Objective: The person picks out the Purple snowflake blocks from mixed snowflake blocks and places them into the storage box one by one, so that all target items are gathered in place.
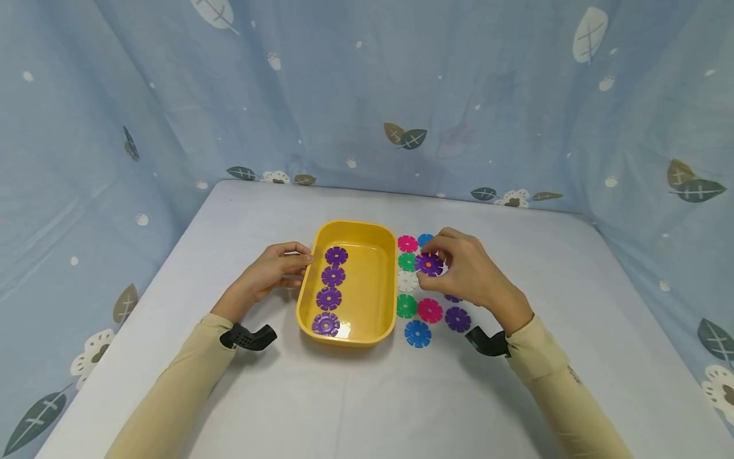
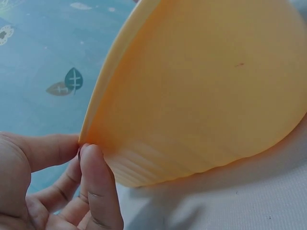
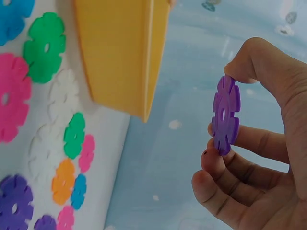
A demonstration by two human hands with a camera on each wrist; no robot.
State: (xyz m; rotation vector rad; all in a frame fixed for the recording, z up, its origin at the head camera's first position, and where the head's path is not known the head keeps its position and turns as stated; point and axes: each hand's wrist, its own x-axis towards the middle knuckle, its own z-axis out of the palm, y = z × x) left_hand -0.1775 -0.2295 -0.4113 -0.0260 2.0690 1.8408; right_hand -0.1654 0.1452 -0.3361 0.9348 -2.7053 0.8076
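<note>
A yellow plastic tray (image 1: 367, 287) stands on the table, with several purple flower-shaped discs (image 1: 333, 276) in a column along its left side. My left hand (image 1: 269, 272) pinches the tray's left rim; the left wrist view shows thumb and finger at the rim's edge (image 2: 88, 120). Over the loose discs right of the tray, my right hand (image 1: 471, 273) holds one purple flower-shaped disc (image 3: 225, 115) between thumb and fingertips, raised above the table. In the head view that hand hides some of the discs beneath it.
Right of the tray lie flower-shaped discs in several colours: green (image 1: 407, 306), pink (image 1: 430, 310), blue (image 1: 418, 333), white (image 1: 406, 281) and purple (image 1: 457, 319). An orange disc (image 3: 63, 182) shows in the right wrist view. A blue patterned curtain (image 1: 344, 95) hangs behind the white table (image 1: 321, 408).
</note>
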